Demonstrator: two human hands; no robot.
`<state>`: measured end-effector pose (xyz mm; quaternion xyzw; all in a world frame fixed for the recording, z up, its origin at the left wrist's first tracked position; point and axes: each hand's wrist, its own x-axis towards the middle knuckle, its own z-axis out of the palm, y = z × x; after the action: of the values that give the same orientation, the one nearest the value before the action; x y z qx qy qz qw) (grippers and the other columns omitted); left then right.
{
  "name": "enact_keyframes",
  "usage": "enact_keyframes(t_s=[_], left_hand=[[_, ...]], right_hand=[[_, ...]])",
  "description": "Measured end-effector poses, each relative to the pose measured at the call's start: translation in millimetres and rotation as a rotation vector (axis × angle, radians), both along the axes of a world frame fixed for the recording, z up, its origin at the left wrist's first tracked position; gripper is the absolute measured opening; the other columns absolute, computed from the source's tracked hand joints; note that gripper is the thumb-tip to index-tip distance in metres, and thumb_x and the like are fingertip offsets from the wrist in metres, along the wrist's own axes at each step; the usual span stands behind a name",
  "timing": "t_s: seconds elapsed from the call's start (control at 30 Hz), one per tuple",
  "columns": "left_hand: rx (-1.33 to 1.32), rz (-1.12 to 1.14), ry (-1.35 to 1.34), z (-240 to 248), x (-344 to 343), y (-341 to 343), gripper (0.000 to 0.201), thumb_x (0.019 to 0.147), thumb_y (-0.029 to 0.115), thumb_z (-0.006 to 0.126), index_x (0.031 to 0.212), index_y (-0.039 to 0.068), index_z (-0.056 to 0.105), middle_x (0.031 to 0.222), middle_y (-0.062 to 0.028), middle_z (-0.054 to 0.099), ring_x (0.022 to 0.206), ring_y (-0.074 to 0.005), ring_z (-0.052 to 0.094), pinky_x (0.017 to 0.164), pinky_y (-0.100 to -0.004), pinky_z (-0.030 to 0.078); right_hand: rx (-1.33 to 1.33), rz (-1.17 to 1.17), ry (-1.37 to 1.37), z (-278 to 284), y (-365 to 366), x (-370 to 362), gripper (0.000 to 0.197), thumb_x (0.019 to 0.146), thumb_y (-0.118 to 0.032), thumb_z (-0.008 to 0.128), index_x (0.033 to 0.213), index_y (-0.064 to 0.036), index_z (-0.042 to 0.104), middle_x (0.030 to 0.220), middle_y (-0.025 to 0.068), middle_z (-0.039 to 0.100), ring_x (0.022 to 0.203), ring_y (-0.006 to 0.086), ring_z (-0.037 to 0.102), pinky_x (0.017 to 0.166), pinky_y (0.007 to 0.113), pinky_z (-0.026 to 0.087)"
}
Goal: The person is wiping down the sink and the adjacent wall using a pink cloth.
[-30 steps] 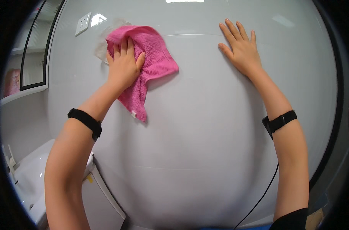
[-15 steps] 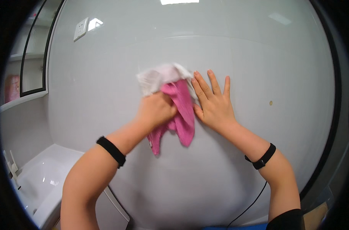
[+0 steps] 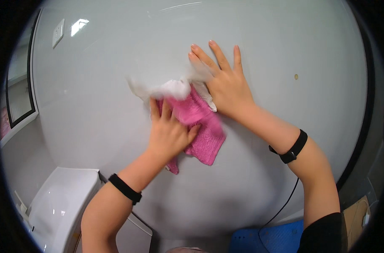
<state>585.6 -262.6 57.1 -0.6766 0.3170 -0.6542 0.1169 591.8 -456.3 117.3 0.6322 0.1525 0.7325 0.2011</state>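
Note:
My left hand (image 3: 169, 133) presses a bunched pink cloth (image 3: 206, 145) against the glossy pale grey wall (image 3: 268, 55), with two fingers stretched over it and the thumb on its folds. A white cloth (image 3: 173, 88), smeared by motion, lies along the pink one's upper edge. Up and to the right, my right hand (image 3: 230, 84) rests flat on the wall, its fingers spread. The white cloth reaches the thumb side of that hand and partly blurs over it. Each forearm wears a black strap.
A white washbasin (image 3: 59, 206) stands at the lower left, below a black-framed cabinet (image 3: 21, 92). A wall socket (image 3: 58, 33) sits at the upper left. Low on the right are a blue perforated stool or mat (image 3: 266, 238) and a hanging black cable (image 3: 285, 206).
My right hand has slid upward on the wall. My left hand has moved slightly lower, its fingers straighter, while the cloths have spread and shifted. The view has also shifted.

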Motion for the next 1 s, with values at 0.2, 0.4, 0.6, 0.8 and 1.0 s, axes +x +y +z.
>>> enact_keyframes(t_s=[0.2,0.4,0.6,0.8,1.0], left_hand=[[-0.549,0.044,0.501,73,0,45,0.031,0.087,0.028,0.051,0.108,0.007,0.06,0.102,-0.0201,0.063,0.094,-0.0416,0.058,0.094,-0.0528,0.037],[-0.662,0.54,-0.038,109,39,172,0.034,0.092,0.028,0.045,0.096,-0.002,0.06,0.096,-0.0229,0.063,0.094,-0.0394,0.057,0.087,-0.0536,0.041],[-0.098,-0.001,-0.009,-20,1,20,0.038,0.076,0.029,0.063,0.107,0.007,0.064,0.114,-0.0194,0.056,0.115,-0.0448,0.044,0.104,-0.0681,0.021],[-0.258,-0.013,0.073,9,10,68,0.042,0.083,0.034,0.059,0.113,0.005,0.062,0.124,-0.0164,0.053,0.119,-0.0403,0.044,0.105,-0.0607,0.024],[-0.611,0.454,0.206,51,23,186,0.028,0.089,0.024,0.053,0.104,0.002,0.062,0.107,-0.0173,0.062,0.111,-0.034,0.051,0.099,-0.0523,0.032]], right_hand=[[0.037,0.2,0.144,1,-4,0,0.062,0.086,-0.037,0.058,0.14,-0.0128,0.042,0.151,-0.0004,0.032,0.138,0.0298,0.028,0.106,0.066,0.021],[0.028,0.229,0.139,11,20,-5,0.062,0.089,-0.04,0.055,0.143,-0.0142,0.039,0.152,-0.0027,0.03,0.14,0.0274,0.025,0.107,0.066,0.019],[0.058,0.125,0.184,5,7,-7,0.064,0.088,-0.04,0.055,0.144,-0.0163,0.036,0.153,-0.0033,0.029,0.14,0.027,0.024,0.108,0.065,0.018],[0.062,0.228,0.164,-3,16,-27,0.069,0.083,-0.042,0.061,0.144,-0.0196,0.037,0.154,-0.0038,0.027,0.143,0.0267,0.019,0.107,0.068,0.013],[-0.213,0.329,0.352,-47,66,-10,0.078,0.074,-0.049,0.069,0.142,-0.0217,0.041,0.152,-0.0034,0.029,0.144,0.0261,0.018,0.107,0.072,0.008]])
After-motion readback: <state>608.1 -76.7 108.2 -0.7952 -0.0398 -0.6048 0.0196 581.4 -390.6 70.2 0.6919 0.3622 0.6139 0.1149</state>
